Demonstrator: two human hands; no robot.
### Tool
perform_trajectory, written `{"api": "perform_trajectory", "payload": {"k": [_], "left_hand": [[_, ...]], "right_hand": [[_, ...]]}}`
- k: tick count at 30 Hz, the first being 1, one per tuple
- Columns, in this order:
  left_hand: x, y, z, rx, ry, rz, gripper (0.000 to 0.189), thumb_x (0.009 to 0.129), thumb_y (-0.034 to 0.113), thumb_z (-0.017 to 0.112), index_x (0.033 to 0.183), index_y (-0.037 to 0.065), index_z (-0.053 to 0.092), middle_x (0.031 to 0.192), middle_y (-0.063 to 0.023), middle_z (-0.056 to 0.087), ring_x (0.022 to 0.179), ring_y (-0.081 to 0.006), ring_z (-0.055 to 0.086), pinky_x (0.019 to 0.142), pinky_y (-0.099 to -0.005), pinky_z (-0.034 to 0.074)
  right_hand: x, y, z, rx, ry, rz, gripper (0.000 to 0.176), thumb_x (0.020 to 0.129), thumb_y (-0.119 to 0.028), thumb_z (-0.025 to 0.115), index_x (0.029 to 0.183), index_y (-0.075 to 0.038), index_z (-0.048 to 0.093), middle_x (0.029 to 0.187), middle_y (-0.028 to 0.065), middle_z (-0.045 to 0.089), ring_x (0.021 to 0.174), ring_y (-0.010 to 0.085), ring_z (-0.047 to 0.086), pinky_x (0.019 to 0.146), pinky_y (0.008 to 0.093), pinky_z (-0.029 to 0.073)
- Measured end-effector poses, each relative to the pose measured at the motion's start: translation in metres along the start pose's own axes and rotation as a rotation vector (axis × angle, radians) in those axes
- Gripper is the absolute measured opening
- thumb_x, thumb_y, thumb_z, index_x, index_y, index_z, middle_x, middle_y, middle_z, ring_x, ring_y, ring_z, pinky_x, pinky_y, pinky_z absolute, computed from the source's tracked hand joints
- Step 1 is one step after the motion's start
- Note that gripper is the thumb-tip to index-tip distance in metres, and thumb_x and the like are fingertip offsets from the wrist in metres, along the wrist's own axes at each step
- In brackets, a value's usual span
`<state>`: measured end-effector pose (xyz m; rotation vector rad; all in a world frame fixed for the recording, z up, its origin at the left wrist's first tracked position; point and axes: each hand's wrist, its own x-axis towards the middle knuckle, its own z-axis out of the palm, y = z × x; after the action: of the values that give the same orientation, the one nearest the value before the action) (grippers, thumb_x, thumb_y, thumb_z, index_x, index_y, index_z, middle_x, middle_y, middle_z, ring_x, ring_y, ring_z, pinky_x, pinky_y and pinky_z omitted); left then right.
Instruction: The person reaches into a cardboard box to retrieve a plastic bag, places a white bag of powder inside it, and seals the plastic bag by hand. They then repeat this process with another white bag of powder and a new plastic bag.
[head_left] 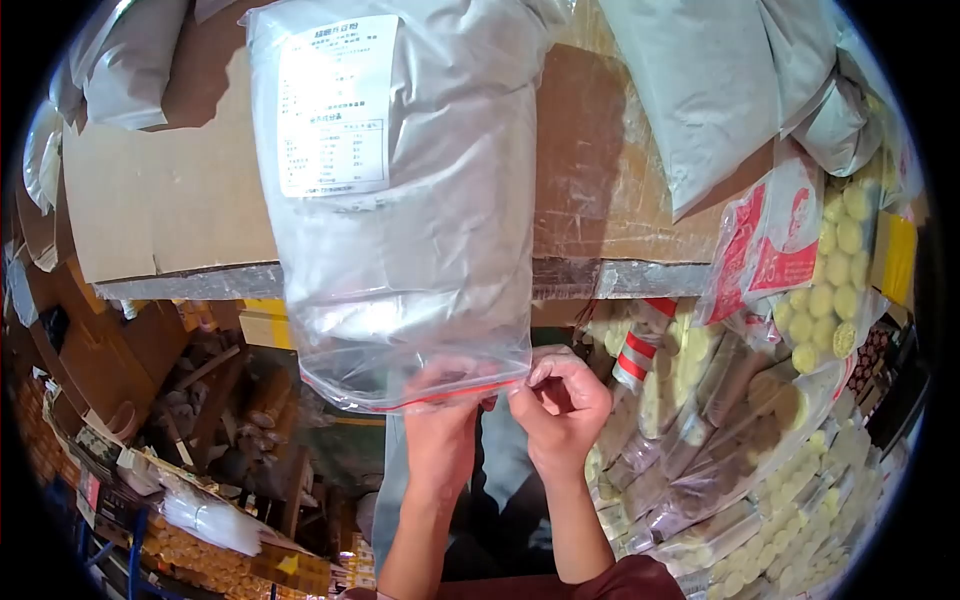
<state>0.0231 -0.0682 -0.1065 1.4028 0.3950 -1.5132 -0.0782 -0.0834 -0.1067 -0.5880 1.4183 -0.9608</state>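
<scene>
A large clear zip bag [420, 230] packed with white powder lies over the front edge of the cardboard-covered table. A printed white label [337, 105] is on its upper left, and its mouth with a red zip strip [450, 394] hangs toward me. My right hand [562, 405] pinches the right end of this strip between thumb and bent forefinger. Just left of it, my left hand [440, 400] grips the strip from below. Clear plastic covers its fingers, so they show only dimly.
More bags of white powder lie on the cardboard [165, 200], at the back left [130, 65] and right [700, 90]. Clear bags of round yellowish pieces [740, 540] and a red-and-white bag [770, 235] crowd the right. At lower left is a bundle of clear plastic [210, 520].
</scene>
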Motion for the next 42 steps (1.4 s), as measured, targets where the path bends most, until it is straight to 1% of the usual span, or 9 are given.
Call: {"api": "perform_trajectory", "payload": {"k": [7, 15, 22, 25, 28, 32, 33, 37, 42], "left_hand": [[0.007, 0.0, -0.001, 0.114, -0.018, -0.027, 0.009, 0.088, 0.009, 0.063, 0.085, 0.002, 0.057, 0.079, -0.0062, 0.063, 0.072, -0.0124, 0.06, 0.064, -0.0248, 0.048], [0.018, 0.003, 0.008, 0.072, 0.012, -0.04, 0.006, 0.088, 0.006, 0.061, 0.085, 0.001, 0.061, 0.079, -0.0057, 0.062, 0.071, -0.0121, 0.058, 0.063, -0.0256, 0.046], [0.033, -0.004, 0.001, -0.001, -0.036, -0.132, 0.007, 0.085, 0.004, 0.058, 0.079, 0.0, 0.06, 0.076, -0.0051, 0.059, 0.068, -0.013, 0.055, 0.061, -0.027, 0.044], [0.034, -0.003, 0.003, 0.04, 0.039, -0.16, 0.008, 0.084, 0.004, 0.058, 0.079, -0.001, 0.059, 0.076, -0.0053, 0.059, 0.069, -0.0135, 0.055, 0.06, -0.0277, 0.044], [0.035, -0.002, -0.009, 0.129, -0.088, -0.155, 0.005, 0.084, 0.003, 0.059, 0.08, 0.0, 0.06, 0.08, -0.0058, 0.061, 0.071, -0.0149, 0.057, 0.061, -0.0287, 0.046], [0.021, -0.006, -0.008, 0.142, -0.053, -0.001, 0.007, 0.081, 0.002, 0.063, 0.087, 0.001, 0.06, 0.086, -0.0061, 0.063, 0.072, -0.0167, 0.058, 0.062, -0.0283, 0.046], [0.02, -0.01, -0.019, 0.124, -0.094, 0.027, 0.009, 0.08, 0.001, 0.065, 0.089, 0.0, 0.062, 0.087, -0.0069, 0.065, 0.076, -0.0168, 0.06, 0.067, -0.0285, 0.048], [0.012, -0.018, -0.029, 0.026, -0.157, 0.142, 0.016, 0.08, -0.004, 0.068, 0.096, -0.002, 0.066, 0.092, -0.0084, 0.067, 0.084, -0.0164, 0.064, 0.079, -0.0299, 0.051], [0.009, -0.022, -0.022, 0.17, -0.08, 0.282, 0.017, 0.08, -0.003, 0.068, 0.098, -0.002, 0.065, 0.094, -0.0084, 0.067, 0.084, -0.0151, 0.063, 0.08, -0.0298, 0.051]], "right_hand": [[0.003, 0.001, 0.009, -0.161, 0.079, -0.293, 0.026, 0.069, 0.015, 0.065, 0.089, 0.002, 0.057, 0.087, 0.0117, 0.056, 0.075, 0.0164, 0.056, 0.066, 0.0251, 0.049], [0.016, -0.003, 0.009, -0.749, 0.024, -0.653, 0.031, 0.065, 0.006, 0.073, 0.093, -0.003, 0.063, 0.085, 0.0102, 0.063, 0.071, 0.021, 0.062, 0.062, 0.0281, 0.052], [0.02, 0.008, 0.016, -0.69, 0.054, -0.54, 0.024, 0.063, 0.011, 0.064, 0.08, -0.003, 0.054, 0.077, 0.0089, 0.058, 0.069, 0.0212, 0.058, 0.061, 0.0286, 0.047], [0.023, 0.013, 0.016, -0.652, 0.091, -0.585, 0.025, 0.062, 0.008, 0.069, 0.079, -0.004, 0.055, 0.071, 0.0072, 0.057, 0.059, 0.0188, 0.055, 0.051, 0.0254, 0.045], [0.015, 0.019, 0.009, -0.568, -0.019, -0.516, 0.027, 0.068, 0.002, 0.069, 0.089, -0.002, 0.053, 0.082, 0.01, 0.057, 0.07, 0.0179, 0.056, 0.061, 0.0273, 0.047], [0.009, 0.019, 0.006, 0.147, -0.071, -0.165, 0.045, 0.078, -0.01, 0.066, 0.114, -0.001, 0.041, 0.115, 0.0149, 0.048, 0.1, 0.0188, 0.048, 0.088, 0.0355, 0.04], [0.011, 0.007, 0.018, 0.155, 0.056, -0.087, 0.037, 0.079, -0.004, 0.068, 0.109, 0.003, 0.048, 0.108, 0.0129, 0.053, 0.095, 0.0168, 0.051, 0.085, 0.0317, 0.043], [0.013, -0.013, 0.009, -0.082, -0.001, 0.106, 0.012, 0.082, 0.003, 0.067, 0.089, 0.006, 0.059, 0.092, 0.009, 0.061, 0.078, 0.0105, 0.055, 0.071, 0.0239, 0.046], [0.012, -0.028, 0.008, -0.09, 0.026, 0.216, 0.01, 0.085, -0.001, 0.067, 0.088, 0.007, 0.062, 0.081, 0.0069, 0.064, 0.069, 0.0086, 0.057, 0.064, 0.0227, 0.046]]}}
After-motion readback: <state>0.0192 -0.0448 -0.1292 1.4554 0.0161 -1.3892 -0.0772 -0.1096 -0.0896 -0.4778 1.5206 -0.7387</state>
